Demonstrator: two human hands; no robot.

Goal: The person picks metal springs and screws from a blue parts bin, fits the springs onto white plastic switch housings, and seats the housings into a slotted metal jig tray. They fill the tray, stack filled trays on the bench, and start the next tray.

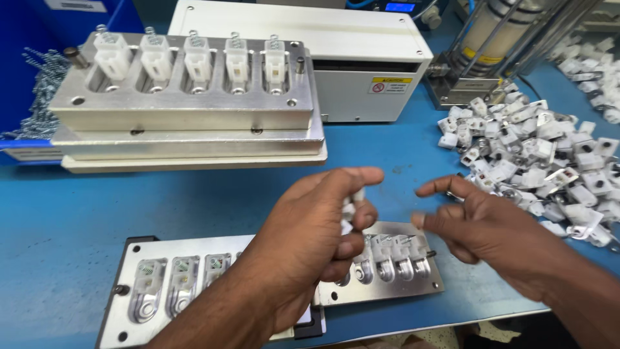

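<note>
My left hand (316, 232) is curled around a few small white plastic parts (351, 205), held above a flat metal fixture plate (129, 294) with several slots, some filled. My right hand (481, 229) hovers just to the right with fingers apart and nothing in it, close to a second small metal fixture (394, 258) whose slots hold white and metal parts. A heap of small white plastic parts (549, 161) lies on the blue table to the right of that hand.
A large metal block fixture (187, 110) with several upright white parts stands at the back left. Behind it are a white machine box (361, 58), a blue bin with metal springs (39, 90), and a press stand (478, 52) at the back right.
</note>
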